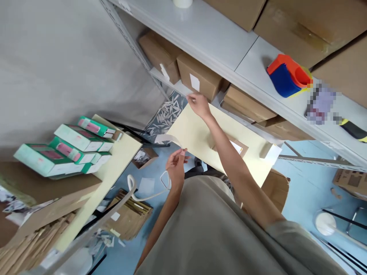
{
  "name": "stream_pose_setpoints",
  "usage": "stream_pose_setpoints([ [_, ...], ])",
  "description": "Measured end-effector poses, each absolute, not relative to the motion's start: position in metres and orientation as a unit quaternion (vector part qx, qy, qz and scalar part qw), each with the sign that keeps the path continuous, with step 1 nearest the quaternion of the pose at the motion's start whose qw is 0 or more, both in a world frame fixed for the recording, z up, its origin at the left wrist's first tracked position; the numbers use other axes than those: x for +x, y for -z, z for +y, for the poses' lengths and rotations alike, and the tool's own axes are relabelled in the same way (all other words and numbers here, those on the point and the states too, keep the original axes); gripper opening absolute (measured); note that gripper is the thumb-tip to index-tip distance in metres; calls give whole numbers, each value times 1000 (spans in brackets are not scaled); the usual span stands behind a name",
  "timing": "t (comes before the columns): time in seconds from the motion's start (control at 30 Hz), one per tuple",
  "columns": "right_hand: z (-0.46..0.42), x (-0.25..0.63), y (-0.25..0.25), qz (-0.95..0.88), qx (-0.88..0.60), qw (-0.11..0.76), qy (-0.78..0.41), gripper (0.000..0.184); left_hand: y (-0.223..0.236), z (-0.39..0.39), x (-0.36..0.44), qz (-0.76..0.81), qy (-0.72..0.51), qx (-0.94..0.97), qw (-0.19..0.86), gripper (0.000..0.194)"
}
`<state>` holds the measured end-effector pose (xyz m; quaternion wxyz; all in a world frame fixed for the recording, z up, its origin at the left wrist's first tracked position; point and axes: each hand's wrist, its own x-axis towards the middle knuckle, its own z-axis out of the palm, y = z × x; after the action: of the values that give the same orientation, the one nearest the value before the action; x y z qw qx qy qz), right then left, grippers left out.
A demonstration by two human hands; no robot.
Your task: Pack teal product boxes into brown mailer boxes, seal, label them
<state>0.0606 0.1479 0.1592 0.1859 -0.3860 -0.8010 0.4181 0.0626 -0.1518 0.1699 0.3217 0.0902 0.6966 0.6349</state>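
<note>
Pinches a thin, curling white strip (169,138) in the left hand (175,168), beside the pale-yellow rectangular table (186,126). Farther off, curls the right hand (201,107) near brown cardboard boxes (210,81); cannot tell whether grasping anything. Apparently handling the strip, calling for a light, steady pinch.

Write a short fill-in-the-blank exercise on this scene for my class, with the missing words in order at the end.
The strip pinched by the left hand is ____. Of the person's two hands, the ____ one is nearer the upper shelf. The boxes stacked at the left are white and ____. The floor is ____.

Missing words: white; right; green; blue.
</note>
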Motion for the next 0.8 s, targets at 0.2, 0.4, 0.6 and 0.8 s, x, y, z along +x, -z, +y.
stream_pose_setpoints([
  [0.2,25,231,-121,-433,-473,243,-729,58,-154,-139,78,677,-497,340,422,31],
  [0.4,-27,266,-82,-429,-588,315,-610,64,-96,-116,102,617,-389,503,463,24],
  [0.6,-23,257,-44,-528,-644,315,-456,49,-22,-78,80,821,-346,383,243,29],
  [0.8,-40,285,-40,-570,-602,308,-467,48,12,-75,46,895,-250,256,267,93],
])
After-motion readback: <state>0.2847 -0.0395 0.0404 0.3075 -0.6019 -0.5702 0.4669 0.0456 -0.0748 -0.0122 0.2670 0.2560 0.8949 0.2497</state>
